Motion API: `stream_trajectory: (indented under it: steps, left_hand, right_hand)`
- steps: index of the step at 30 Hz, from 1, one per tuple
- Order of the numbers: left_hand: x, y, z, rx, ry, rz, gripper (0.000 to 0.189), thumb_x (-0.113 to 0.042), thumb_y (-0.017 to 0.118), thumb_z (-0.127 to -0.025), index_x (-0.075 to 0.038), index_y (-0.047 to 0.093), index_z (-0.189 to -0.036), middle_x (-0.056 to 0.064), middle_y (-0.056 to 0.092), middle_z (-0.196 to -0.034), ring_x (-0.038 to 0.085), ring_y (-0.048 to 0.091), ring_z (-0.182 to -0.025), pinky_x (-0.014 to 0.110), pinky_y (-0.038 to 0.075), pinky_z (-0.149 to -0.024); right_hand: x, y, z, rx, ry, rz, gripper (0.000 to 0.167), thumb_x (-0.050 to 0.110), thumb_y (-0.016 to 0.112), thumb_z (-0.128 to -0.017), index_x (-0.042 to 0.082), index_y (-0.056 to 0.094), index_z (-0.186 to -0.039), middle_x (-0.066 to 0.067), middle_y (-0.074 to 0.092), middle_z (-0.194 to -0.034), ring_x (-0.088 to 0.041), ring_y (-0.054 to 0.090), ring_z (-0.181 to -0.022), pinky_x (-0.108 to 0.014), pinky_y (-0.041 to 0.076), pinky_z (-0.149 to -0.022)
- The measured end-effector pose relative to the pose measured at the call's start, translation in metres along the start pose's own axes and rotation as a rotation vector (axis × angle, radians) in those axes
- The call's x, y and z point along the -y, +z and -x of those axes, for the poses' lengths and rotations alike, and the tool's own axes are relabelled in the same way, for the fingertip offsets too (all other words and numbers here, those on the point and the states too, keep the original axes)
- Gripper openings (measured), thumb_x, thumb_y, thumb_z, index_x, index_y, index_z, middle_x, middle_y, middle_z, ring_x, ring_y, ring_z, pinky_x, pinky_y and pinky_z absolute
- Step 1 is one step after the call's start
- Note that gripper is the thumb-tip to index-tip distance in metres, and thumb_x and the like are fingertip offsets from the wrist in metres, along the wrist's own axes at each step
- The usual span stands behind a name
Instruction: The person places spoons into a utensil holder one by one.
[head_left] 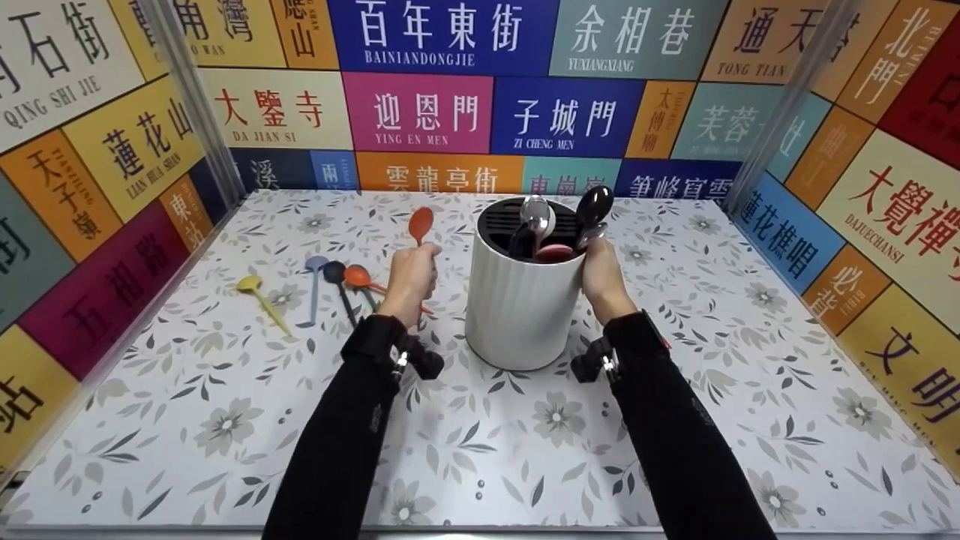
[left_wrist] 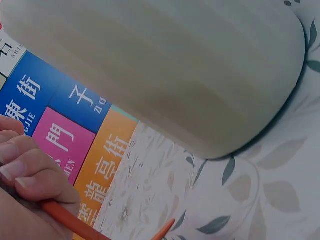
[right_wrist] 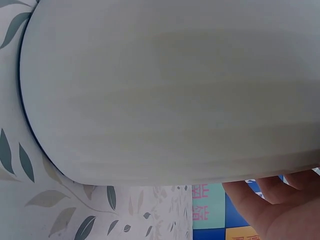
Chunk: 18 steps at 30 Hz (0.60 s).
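My left hand point(head_left: 411, 277) grips an orange-red spoon point(head_left: 421, 223) by its handle, bowl pointing up, just left of a white ribbed utensil holder point(head_left: 517, 315). In the left wrist view the curled fingers point(left_wrist: 37, 175) wrap the spoon's handle point(left_wrist: 75, 220). My right hand point(head_left: 602, 276) holds the utensil holder at its upper right side; the right wrist view shows its fingers point(right_wrist: 255, 200) at the far side of the wall, their tips partly hidden. In the slotted black top point(head_left: 499, 220) stand a silver spoon point(head_left: 535, 212), a black spoon point(head_left: 596, 204) and a red utensil point(head_left: 555, 253).
Left of the holder, several spoons lie on the flower-patterned table point(head_left: 465, 450): a yellow one point(head_left: 250, 284), a lavender one point(head_left: 315, 264), a dark one point(head_left: 334, 272) and an orange one point(head_left: 357, 276). Panels with coloured signs point(head_left: 420, 112) enclose the back and sides.
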<state>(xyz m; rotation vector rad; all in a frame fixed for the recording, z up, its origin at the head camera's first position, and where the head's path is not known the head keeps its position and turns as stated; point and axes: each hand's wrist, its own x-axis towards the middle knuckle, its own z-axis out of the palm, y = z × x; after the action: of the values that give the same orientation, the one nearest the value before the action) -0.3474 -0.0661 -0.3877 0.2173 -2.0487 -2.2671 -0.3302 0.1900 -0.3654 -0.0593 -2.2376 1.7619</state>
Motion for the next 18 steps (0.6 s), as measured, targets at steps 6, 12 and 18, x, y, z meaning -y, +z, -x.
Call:
stream_trajectory:
  steps: [6, 12, 18]
  left_hand:
    - [-0.008, 0.015, 0.007, 0.056, 0.081, 0.129, 0.051, -0.008, 0.056, -0.096, -0.019, 0.034, -0.051, -0.009, 0.029, -0.045, 0.003, 0.025, -0.038, 0.018, 0.018, -0.038]
    - [-0.017, 0.022, 0.008, 0.079, 0.113, 0.160, 0.052, -0.008, 0.057, -0.096, -0.019, 0.035, -0.050, -0.010, 0.029, -0.045, 0.003, 0.024, -0.037, 0.018, 0.019, -0.037]
    - [-0.030, 0.024, 0.009, 0.089, 0.130, 0.189, 0.052, -0.008, 0.059, -0.097, -0.019, 0.035, -0.053, -0.010, 0.028, -0.046, 0.002, 0.023, -0.038, 0.018, 0.017, -0.038]
  right_hand:
    - [-0.001, -0.003, -0.001, 0.025, 0.014, 0.048, 0.052, 0.030, 0.021, -0.113, -0.002, 0.060, -0.125, -0.015, 0.062, -0.109, -0.018, 0.057, -0.096, -0.024, 0.044, -0.088]
    - [0.000, -0.003, 0.000, 0.040, 0.034, 0.042, 0.059, 0.035, 0.016, -0.114, -0.002, 0.056, -0.137, -0.019, 0.056, -0.138, -0.025, 0.048, -0.124, -0.032, 0.034, -0.110]
    - [0.000, -0.003, 0.000, 0.046, 0.023, 0.043, 0.059, 0.034, 0.017, -0.114, -0.001, 0.057, -0.139, -0.018, 0.056, -0.141, -0.021, 0.047, -0.127, -0.029, 0.033, -0.111]
